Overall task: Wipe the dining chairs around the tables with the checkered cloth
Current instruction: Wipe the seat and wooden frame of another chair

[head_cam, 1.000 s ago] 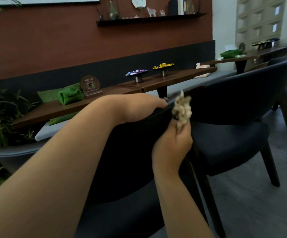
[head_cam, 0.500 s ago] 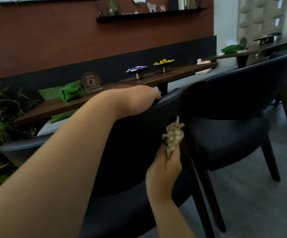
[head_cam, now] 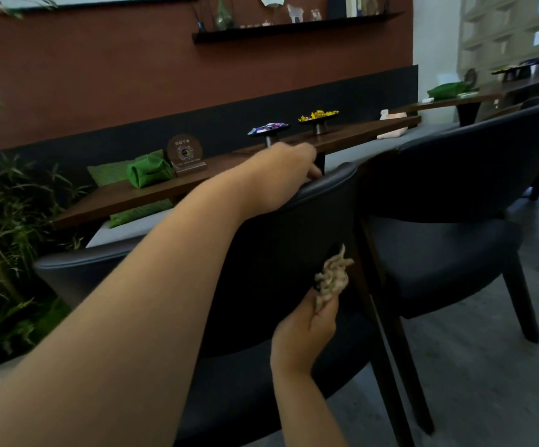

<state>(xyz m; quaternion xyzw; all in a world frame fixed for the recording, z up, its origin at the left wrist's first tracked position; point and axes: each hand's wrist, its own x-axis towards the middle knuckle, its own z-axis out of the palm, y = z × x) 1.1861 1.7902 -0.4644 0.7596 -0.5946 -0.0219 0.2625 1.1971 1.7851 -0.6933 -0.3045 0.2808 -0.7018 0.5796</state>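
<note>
Rust-red wall (head_cam: 100, 75), dark shelf (head_cam: 294, 27), grey floor (head_cam: 487, 382)

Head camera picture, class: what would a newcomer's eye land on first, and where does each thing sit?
A long bare forearm crosses the middle, its left hand resting on the top edge of the near dark chair. Lower down, the right hand grips a bunched pale cloth against that chair's back. Behind, a green folded napkin brightens the wooden table.

My right hand (head_cam: 306, 333) has slid the bunched cloth (head_cam: 332, 279) down toward 6 o'clock, from the top rim of the chair (head_cam: 277, 253) to the middle of its backrest. My left hand (head_cam: 281, 175) has shifted slightly along the rim toward 1 o'clock.
</note>
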